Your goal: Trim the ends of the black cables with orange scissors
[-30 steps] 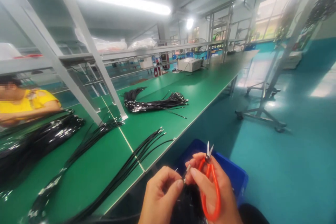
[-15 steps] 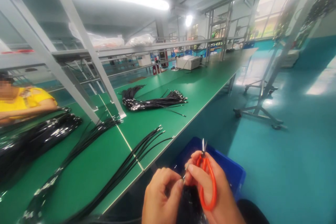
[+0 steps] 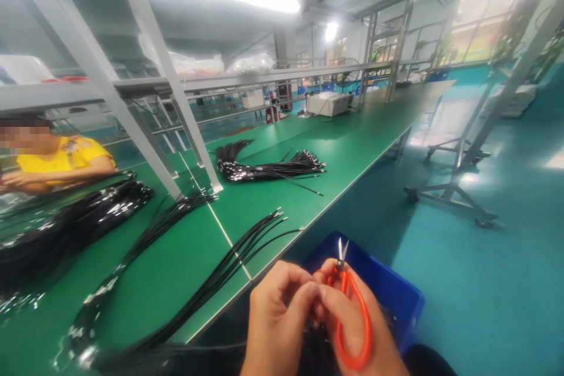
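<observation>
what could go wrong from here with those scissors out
The scissors in the right hand have parted blades, so skin might get nicked. Anything small pinched between it and the left hand is hidden and could slip, perhaps towards the blue bin. One of the cables has its tip at the edge of the table, where an arm might snag it.

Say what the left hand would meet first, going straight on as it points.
The left hand would likely meet the right hand first; the two look almost in contact, though depth is unclear.
</observation>
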A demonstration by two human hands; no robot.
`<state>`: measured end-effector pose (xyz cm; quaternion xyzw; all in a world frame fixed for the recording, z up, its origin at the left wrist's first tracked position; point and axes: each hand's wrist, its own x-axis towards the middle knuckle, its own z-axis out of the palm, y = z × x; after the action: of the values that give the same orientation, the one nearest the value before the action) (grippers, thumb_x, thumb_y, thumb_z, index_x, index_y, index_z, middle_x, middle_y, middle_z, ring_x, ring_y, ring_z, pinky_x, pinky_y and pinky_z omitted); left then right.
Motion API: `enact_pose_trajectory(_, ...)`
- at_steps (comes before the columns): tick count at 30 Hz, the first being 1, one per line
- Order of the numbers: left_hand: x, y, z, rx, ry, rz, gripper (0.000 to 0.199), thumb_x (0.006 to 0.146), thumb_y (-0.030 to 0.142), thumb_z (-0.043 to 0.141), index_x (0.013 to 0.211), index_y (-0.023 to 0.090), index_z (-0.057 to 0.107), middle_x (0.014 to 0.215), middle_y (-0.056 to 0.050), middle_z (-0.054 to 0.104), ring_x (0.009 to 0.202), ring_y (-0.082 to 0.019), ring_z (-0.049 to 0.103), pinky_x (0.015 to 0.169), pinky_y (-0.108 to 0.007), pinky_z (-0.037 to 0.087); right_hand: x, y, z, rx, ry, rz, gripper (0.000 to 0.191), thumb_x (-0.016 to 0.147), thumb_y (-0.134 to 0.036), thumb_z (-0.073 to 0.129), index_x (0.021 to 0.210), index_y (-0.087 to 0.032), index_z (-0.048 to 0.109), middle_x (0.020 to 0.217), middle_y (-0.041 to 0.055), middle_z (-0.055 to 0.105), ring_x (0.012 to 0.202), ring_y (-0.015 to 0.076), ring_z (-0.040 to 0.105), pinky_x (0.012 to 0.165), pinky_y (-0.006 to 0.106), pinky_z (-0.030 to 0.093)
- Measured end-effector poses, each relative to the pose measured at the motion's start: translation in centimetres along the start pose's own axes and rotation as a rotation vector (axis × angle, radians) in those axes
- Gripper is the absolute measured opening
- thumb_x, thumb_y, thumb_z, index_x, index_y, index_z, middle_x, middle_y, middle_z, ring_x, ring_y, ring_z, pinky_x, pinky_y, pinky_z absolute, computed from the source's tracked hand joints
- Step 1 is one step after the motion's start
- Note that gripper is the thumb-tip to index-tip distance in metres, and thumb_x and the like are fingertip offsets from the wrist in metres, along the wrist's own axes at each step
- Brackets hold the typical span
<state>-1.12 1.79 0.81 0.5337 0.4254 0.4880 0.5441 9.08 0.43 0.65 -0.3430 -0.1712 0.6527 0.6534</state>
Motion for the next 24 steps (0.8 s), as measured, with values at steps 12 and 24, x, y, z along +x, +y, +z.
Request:
enact_pose_trajectory(12, 0.5, -0.2, 0.2, -0.271, -0.026, -0.159, 0.023, 0.072, 0.035, 0.07, 0.073, 0.017, 0.055, 0.057, 0.003, 0.059, 0.045, -0.01, 0.053, 0.043, -0.021, 0.04, 0.7, -0.3, -0.2, 0.12, -0.048, 0.192, 0.014, 0.057, -0.023, 0.075, 0.067, -0.018, 0.066, 0.046, -0.0023, 0.055, 0.047, 0.0132, 0.05, 0.046, 0.023, 0.042)
enact_pose_trajectory(24, -0.1, 0.4, -1.1, 0.467, 0.248, 0.381, 0.01, 0.079, 0.019, 0.057, 0.079, 0.024, 0.067, 0.085, -0.004, 0.062, 0.074, -0.018, 0.06, 0.066, -0.027, 0.049, 1.0, -0.2, -0.2, 0.22, 0.013, 0.266, 0.018, 0.053, -0.018, 0.08, 0.067, -0.018, 0.068, 0.052, -0.0018, 0.057, 0.049, 0.0114, 0.05, 0.048, 0.021, 0.045)
